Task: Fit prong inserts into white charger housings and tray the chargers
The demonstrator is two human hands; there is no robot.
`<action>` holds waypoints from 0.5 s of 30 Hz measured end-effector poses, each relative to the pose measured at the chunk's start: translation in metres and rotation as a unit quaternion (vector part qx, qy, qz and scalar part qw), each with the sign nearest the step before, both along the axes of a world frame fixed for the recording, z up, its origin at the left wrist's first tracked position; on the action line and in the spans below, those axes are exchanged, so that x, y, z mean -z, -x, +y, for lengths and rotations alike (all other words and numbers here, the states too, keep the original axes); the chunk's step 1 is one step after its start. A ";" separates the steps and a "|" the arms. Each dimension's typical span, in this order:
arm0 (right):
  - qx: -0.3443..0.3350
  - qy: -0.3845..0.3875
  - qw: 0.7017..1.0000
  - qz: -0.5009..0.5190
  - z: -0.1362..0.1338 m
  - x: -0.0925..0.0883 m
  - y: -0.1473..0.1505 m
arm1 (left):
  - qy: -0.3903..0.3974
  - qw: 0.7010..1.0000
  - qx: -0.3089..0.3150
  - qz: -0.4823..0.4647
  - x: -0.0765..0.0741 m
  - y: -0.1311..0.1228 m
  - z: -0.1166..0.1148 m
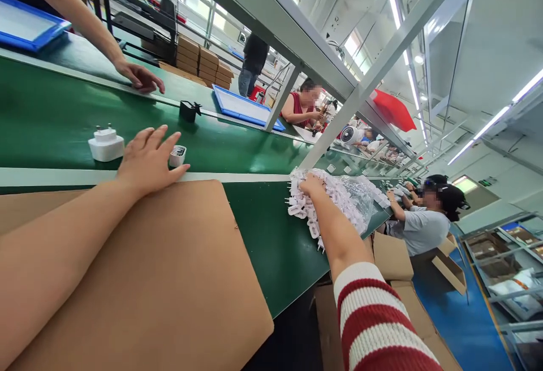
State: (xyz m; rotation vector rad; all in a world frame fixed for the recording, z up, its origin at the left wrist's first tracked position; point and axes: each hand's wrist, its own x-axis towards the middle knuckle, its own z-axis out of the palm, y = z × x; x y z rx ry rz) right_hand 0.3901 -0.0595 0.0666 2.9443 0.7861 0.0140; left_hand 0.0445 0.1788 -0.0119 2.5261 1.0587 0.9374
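Observation:
My left hand (pixel 148 159) is stretched over the edge of the green conveyor belt, fingers spread and palm down. A small white charger piece with a dark port end (pixel 177 156) is between its thumb and index finger; whether they touch it is unclear. Left of that hand, a white plug adapter (pixel 106 143) stands with its prongs up. My right hand (pixel 313 183) reaches into a heap of white plug adapters (pixel 324 195) on the green tabletop. Its fingers are curled down among them, and the tips are hidden.
A cardboard sheet or box (pixel 169 280) lies under my left arm. On the belt sits a black plug adapter (pixel 189 111). Across it, a co-worker's hand (pixel 142 77) hovers near a blue-rimmed tray (pixel 246 108). Clear plastic (pixel 360 193) covers part of the heap; a metal post (pixel 339 119) rises behind.

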 end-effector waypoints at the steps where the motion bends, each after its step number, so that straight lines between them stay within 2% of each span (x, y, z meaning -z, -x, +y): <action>1: 0.001 -0.002 1.000 -0.005 0.000 0.002 -0.002 | 0.012 0.999 0.009 0.028 0.004 -0.001 0.005; 4: -0.012 0.002 1.000 -0.012 -0.002 0.007 -0.005 | 0.040 0.996 0.012 0.077 0.009 -0.002 0.012; 7: -0.048 0.015 0.999 -0.009 -0.005 0.008 -0.003 | 0.070 0.993 0.009 0.090 0.004 0.000 0.011; 11: -0.102 0.033 0.994 0.009 -0.019 0.003 0.008 | 0.105 0.993 -0.006 0.054 -0.005 0.004 0.005; 15: -0.164 0.037 0.985 0.048 -0.037 -0.002 0.025 | 0.131 0.990 -0.054 0.018 -0.008 0.008 0.004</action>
